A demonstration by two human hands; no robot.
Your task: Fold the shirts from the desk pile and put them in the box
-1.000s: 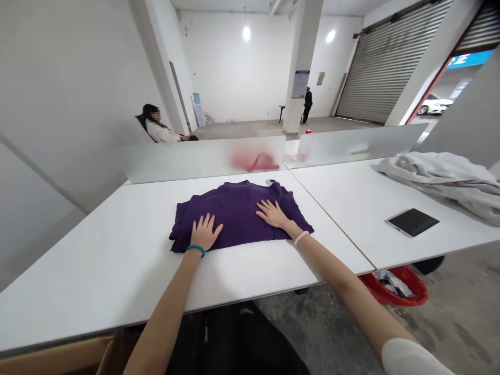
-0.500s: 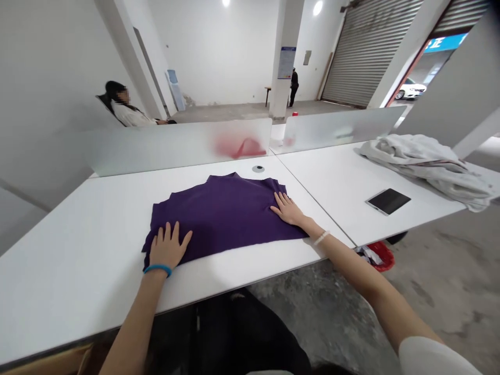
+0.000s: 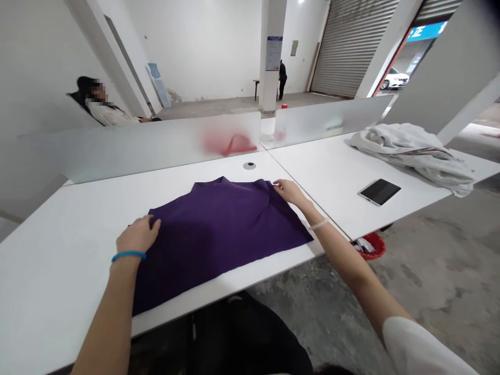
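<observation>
We have a dark purple knit garment (image 3: 219, 242) spread out on the white counter (image 3: 54, 245), in the left-middle of the near section, with its collar (image 3: 216, 182) toward the far side. Its lower edge runs close along the near edge of the counter, and its near left corner comes right to that edge.

Our left grip (image 3: 137, 235) lies on the left part of the cloth, curled over with the fingers together. We cannot tell whether it has gathered any fabric or is only pressing down. Our right grip (image 3: 291, 191) reaches the far right corner by the shoulder, fingertips at the hem. Whether those fingers are pinching the cloth is also unclear from this view.

With fabric this soft, we judge that light, even contact works best: hold the edge between thumb and fingertips, keep the other palm flat, and draw outward slowly so that no ripples form. Watch that near corner, since it could easily slip over the edge.

Beyond the right hand, on the next counter section, lie a dark tablet (image 3: 379, 191) and a crumpled pale grey cloth (image 3: 414, 155). A frosted divider panel (image 3: 156, 148) closes off the far side, and a red bin (image 3: 371, 246) sits on the floor below.
</observation>
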